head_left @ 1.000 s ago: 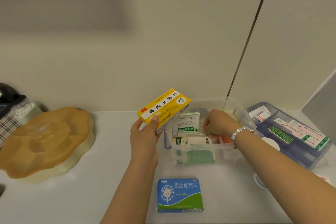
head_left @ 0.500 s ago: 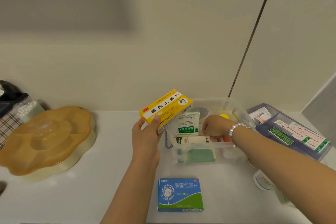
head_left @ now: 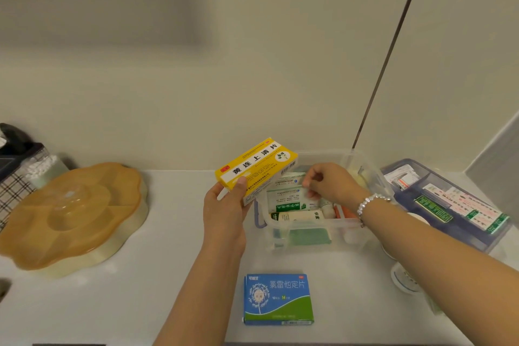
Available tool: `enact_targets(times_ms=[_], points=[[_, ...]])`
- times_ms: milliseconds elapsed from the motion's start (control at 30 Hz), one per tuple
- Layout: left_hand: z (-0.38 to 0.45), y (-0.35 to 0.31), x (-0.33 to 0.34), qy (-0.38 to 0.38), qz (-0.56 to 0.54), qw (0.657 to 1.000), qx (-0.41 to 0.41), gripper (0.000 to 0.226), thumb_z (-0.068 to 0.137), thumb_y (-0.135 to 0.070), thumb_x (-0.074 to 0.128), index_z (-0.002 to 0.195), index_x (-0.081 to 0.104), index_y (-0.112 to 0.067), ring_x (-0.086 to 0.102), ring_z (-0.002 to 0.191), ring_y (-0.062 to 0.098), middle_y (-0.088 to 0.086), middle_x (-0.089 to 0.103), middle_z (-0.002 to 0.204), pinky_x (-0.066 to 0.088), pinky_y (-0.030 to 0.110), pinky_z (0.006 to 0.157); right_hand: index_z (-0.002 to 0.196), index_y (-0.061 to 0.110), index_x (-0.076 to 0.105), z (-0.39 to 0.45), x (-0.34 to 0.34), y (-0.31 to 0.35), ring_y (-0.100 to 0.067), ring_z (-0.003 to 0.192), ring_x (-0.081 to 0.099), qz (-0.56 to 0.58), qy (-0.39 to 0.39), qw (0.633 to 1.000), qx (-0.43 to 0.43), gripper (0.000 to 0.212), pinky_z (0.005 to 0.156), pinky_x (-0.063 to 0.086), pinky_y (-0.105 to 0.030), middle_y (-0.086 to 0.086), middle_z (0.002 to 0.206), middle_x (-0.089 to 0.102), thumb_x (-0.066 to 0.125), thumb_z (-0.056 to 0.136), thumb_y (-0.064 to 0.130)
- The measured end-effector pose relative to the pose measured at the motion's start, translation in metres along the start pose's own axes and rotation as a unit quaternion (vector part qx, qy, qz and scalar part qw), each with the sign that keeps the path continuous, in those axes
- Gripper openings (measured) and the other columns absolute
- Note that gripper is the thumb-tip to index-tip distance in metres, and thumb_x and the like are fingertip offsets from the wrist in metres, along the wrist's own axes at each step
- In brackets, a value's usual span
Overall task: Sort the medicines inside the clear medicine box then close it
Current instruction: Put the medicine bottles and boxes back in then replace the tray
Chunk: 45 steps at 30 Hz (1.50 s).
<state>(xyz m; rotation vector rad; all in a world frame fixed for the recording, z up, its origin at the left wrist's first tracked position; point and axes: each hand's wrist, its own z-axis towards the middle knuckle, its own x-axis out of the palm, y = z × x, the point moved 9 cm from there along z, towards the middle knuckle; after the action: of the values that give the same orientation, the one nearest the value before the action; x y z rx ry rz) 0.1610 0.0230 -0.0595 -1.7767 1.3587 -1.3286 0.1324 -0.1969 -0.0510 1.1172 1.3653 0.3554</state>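
Note:
The clear medicine box point(head_left: 314, 236) stands open on the white counter, holding sachets, a white tube point(head_left: 297, 216) and other small items. My left hand point(head_left: 224, 208) grips a yellow medicine carton point(head_left: 257, 167) and holds it tilted above the box's left rim. My right hand point(head_left: 328, 184) reaches into the box and pinches the top of a white and green sachet point(head_left: 286, 198) that stands upright inside. A blue and green medicine carton point(head_left: 278, 299) lies flat on the counter in front of the box.
A blue-tinted tray point(head_left: 460, 230) with plasters and packets sits right of the box. An amber lidded snack dish point(head_left: 70, 213) fills the left counter. A small white round container point(head_left: 404, 279) lies under my right forearm. The wall runs close behind.
My right hand has shifted left and lifted a little inside the box, now pinching the sachet's top edge. The left hand with the yellow carton has barely moved.

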Motion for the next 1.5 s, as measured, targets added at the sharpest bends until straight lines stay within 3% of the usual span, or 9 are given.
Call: enact_targets(times_ms=[267,467,633,867,967,1067,1267,1367,1500], points=[[-0.001,-0.002,0.001,0.003,0.007,1.000,0.008,0.044,0.086,-0.014,0.061,0.127,0.048,-0.011,0.063,0.102,0.023,0.012,0.065,0.115,0.052,0.034,0.085,0.080,0.005,0.063,0.002,-0.006,-0.006,-0.007,0.051,0.062,0.023,-0.017,1.000,0.009,0.008,0.042,0.048,-0.013,-0.002,0.068,0.064,0.061,0.086,0.010],[-0.002,-0.007,0.002,0.020,0.022,0.999,0.025,0.041,0.087,-0.015,0.059,0.127,0.051,-0.011,0.065,0.095,0.018,0.010,0.067,0.111,0.053,0.030,0.081,0.082,0.011,0.067,-0.006,-0.026,-0.006,-0.008,0.055,0.064,0.132,-0.053,0.990,0.002,0.017,0.052,0.054,-0.019,-0.003,0.070,0.067,0.055,0.090,0.020],[-0.004,-0.012,0.005,0.041,0.084,0.994,0.049,0.049,0.088,-0.019,0.059,0.134,0.045,-0.013,0.065,0.100,0.021,0.009,0.069,0.109,0.053,0.035,0.087,0.110,0.020,0.067,-0.016,-0.016,0.006,-0.015,0.077,0.070,0.177,0.039,0.983,-0.014,0.029,0.066,0.054,-0.024,-0.005,0.094,0.072,0.047,0.093,0.033],[-0.010,-0.017,0.018,0.088,0.177,0.976,0.088,0.029,0.087,-0.026,0.059,0.116,0.059,-0.023,0.070,0.083,0.011,-0.003,0.075,0.087,0.057,0.027,0.075,0.103,0.020,0.067,-0.023,-0.019,0.006,-0.017,0.073,0.064,0.257,0.058,0.965,0.017,0.026,0.064,0.051,-0.025,-0.005,0.086,0.071,0.052,0.090,0.037],[-0.011,-0.016,0.020,0.089,0.216,0.967,0.102,0.016,0.086,-0.032,0.060,0.098,0.067,-0.025,0.067,0.073,-0.003,-0.008,0.073,0.085,0.049,0.018,0.063,0.113,0.020,0.063,-0.024,-0.035,0.002,-0.022,0.080,0.063,0.226,0.029,0.973,0.023,0.028,0.078,0.049,-0.038,-0.007,0.092,0.071,0.056,0.089,0.032],[-0.010,-0.013,0.018,0.075,0.226,0.967,0.096,0.006,0.085,-0.032,0.062,0.086,0.066,-0.028,0.062,0.069,-0.009,-0.016,0.067,0.084,0.042,0.016,0.061,0.103,0.021,0.069,-0.029,-0.056,0.000,-0.021,0.078,0.065,0.148,0.011,0.989,0.026,0.022,0.078,0.051,-0.038,-0.008,0.091,0.073,0.053,0.091,0.031],[-0.011,-0.002,0.024,0.086,0.258,0.959,0.080,0.034,0.085,-0.028,0.061,0.118,0.055,-0.019,0.060,0.088,0.010,0.001,0.062,0.109,0.047,0.014,0.046,0.083,0.005,0.068,-0.026,-0.073,-0.005,-0.022,0.064,0.055,-0.041,0.033,0.997,0.062,0.033,0.059,0.045,-0.027,-0.012,0.072,0.063,0.050,0.092,0.032],[-0.012,0.001,0.027,0.088,0.265,0.957,0.081,0.038,0.086,-0.027,0.061,0.122,0.051,-0.023,0.062,0.097,0.022,0.006,0.060,0.116,0.049,0.024,0.056,0.066,0.011,0.054,-0.021,-0.060,-0.005,-0.019,0.053,0.042,-0.099,0.061,0.991,0.066,0.033,0.048,0.035,-0.023,-0.006,0.057,0.051,0.049,0.093,0.029],[-0.013,0.001,0.028,0.085,0.252,0.961,0.081,0.040,0.085,-0.028,0.061,0.123,0.051,-0.021,0.063,0.091,0.017,0.006,0.060,0.113,0.049,0.022,0.053,0.074,0.009,0.061,-0.015,-0.030,-0.009,-0.019,0.053,0.046,-0.122,0.095,0.985,0.069,0.029,0.045,0.039,-0.021,-0.003,0.059,0.053,0.052,0.091,0.030]])
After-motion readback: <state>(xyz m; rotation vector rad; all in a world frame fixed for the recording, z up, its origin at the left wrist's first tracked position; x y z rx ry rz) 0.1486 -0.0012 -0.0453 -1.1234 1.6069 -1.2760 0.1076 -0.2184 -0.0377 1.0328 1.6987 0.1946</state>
